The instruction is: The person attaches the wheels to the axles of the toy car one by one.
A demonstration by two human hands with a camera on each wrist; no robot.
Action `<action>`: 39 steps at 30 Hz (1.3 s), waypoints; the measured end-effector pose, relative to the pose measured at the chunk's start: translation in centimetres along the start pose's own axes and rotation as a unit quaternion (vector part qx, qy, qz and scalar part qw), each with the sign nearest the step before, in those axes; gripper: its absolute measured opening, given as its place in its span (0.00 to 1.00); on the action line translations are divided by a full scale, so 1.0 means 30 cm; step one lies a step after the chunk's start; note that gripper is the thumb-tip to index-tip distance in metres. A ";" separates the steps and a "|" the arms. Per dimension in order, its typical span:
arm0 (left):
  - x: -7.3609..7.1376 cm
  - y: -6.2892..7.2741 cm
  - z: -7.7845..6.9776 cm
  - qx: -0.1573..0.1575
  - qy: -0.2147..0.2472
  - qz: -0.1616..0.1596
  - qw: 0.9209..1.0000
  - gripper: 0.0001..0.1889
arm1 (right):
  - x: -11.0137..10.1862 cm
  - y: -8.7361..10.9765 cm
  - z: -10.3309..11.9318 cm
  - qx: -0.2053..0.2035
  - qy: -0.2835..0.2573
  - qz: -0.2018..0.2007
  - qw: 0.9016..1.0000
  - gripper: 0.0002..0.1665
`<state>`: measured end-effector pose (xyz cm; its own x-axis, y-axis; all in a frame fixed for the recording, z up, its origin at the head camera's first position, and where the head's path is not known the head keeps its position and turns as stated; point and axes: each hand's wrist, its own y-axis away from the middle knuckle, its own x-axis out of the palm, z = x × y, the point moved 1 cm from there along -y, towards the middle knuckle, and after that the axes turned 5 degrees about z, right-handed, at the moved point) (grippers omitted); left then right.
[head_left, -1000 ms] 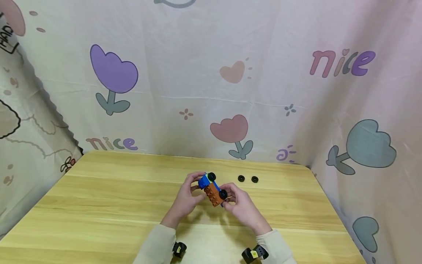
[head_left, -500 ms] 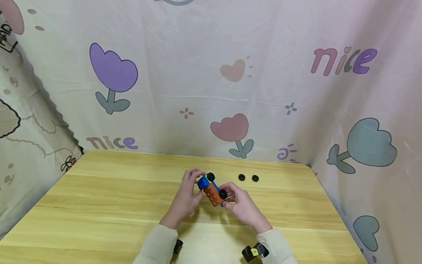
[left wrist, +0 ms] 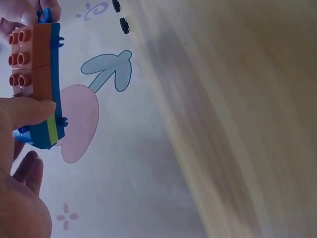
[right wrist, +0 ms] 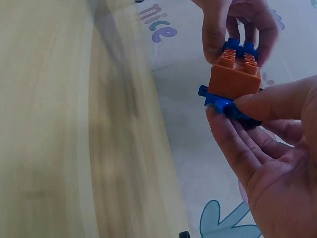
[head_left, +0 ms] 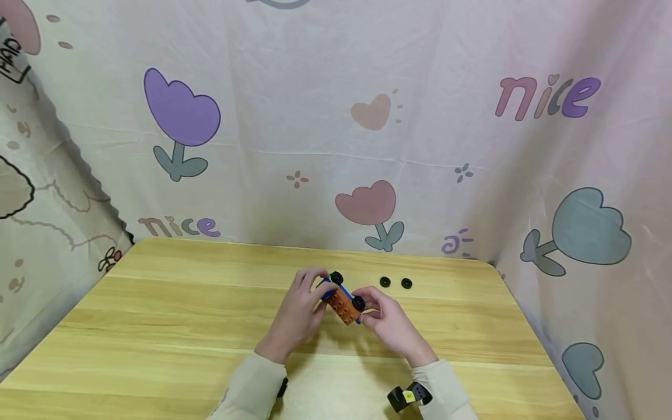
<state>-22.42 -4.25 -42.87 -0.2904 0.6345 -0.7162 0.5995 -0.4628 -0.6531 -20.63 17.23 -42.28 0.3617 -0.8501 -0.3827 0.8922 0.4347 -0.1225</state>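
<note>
A toy car (head_left: 343, 307) of orange studded bricks on a blue base is held tilted above the table, with both hands on it. Two black wheels (head_left: 359, 303) sit along its far right side. Bare blue axle pegs (left wrist: 63, 122) stick out from the opposite side in the left wrist view. My left hand (head_left: 296, 312) grips the blue front end, its thumb (left wrist: 34, 110) lying across the bricks beside a lime-green strip. At the rear, my right hand (head_left: 391, 329) pinches the blue base near its hook (right wrist: 221, 105), between thumb and fingers.
Two loose black wheels (head_left: 385, 282) lie side by side on the wooden table (head_left: 173, 315), beyond the right hand. A printed curtain (head_left: 283, 116) hangs behind the table's back edge and along both sides. Each wrist wears a black camera (head_left: 409, 396).
My left thumb has come up over the car's front end and now lies across it. The car has shifted slightly to the right. The loose wheels stay where they were.
</note>
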 end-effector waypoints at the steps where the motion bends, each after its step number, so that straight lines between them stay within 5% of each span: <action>1: -0.001 0.000 0.001 0.000 -0.003 0.001 1.000 0.23 | -0.003 0.000 0.000 0.000 -0.004 -0.004 1.000 0.25; 12: -0.015 0.012 0.012 -0.012 0.031 0.034 0.999 0.23 | -0.031 -0.006 -0.016 0.020 -0.043 -0.076 0.996 0.21; 21: -0.006 0.024 0.011 -0.023 0.046 0.069 0.996 0.23 | -0.039 -0.014 -0.020 0.011 -0.056 -0.085 0.995 0.15; 34: -0.001 0.034 0.007 -0.079 0.125 0.115 0.982 0.24 | -0.040 -0.013 -0.017 0.018 -0.031 -0.077 0.996 0.09; 39: -0.002 0.040 0.004 -0.119 0.185 0.135 0.966 0.24 | -0.034 -0.016 -0.018 0.038 -0.029 -0.084 0.995 0.09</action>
<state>-21.77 -4.93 -43.64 0.1614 0.7084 -0.6871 0.7830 -0.5157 -0.3478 -21.57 18.06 -42.31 0.2190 -0.9257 -0.3083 0.9584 0.2635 -0.1101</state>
